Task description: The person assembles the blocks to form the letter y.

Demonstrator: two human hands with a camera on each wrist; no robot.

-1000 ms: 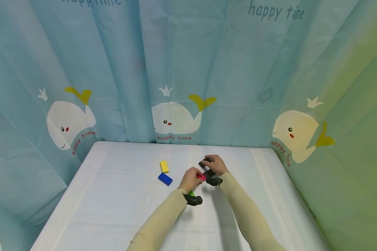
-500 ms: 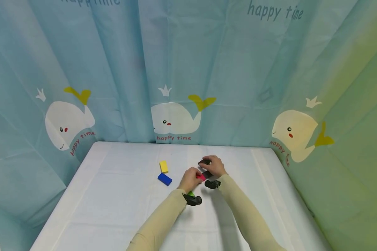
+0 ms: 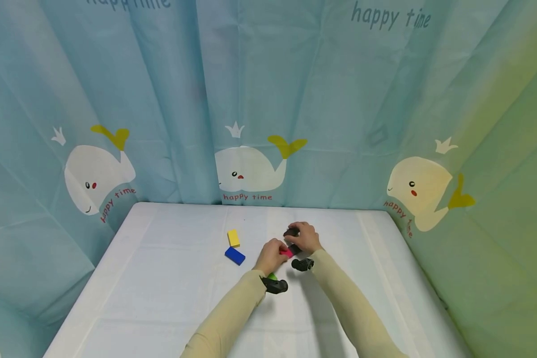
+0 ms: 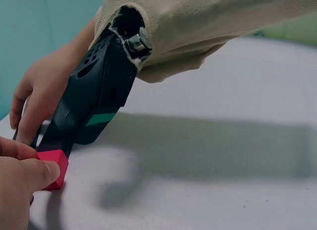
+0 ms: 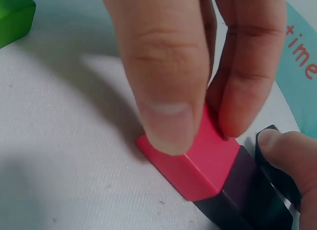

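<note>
On the white table (image 3: pixel 152 283), the far black block (image 3: pixel 291 232) is gripped by the right hand (image 3: pixel 307 237); at its six o'clock, the pink block (image 5: pixel 210 158) is pinched by the left hand (image 3: pixel 269 255), against the near black block (image 3: pixel 294 249). From the pink, the blue block (image 3: pixel 235 255) and the yellow block (image 3: pixel 233 238) are seen at nine and ten, the green block (image 5: pixel 14 17) at seven. Blocks are apparently being aligned; steady pinching seems called for.

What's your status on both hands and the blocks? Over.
Left hand pinching red block. Right hand gripping one black block. Second black block butted against red block. Green block off to one side, nothing visibly blocking.
</note>
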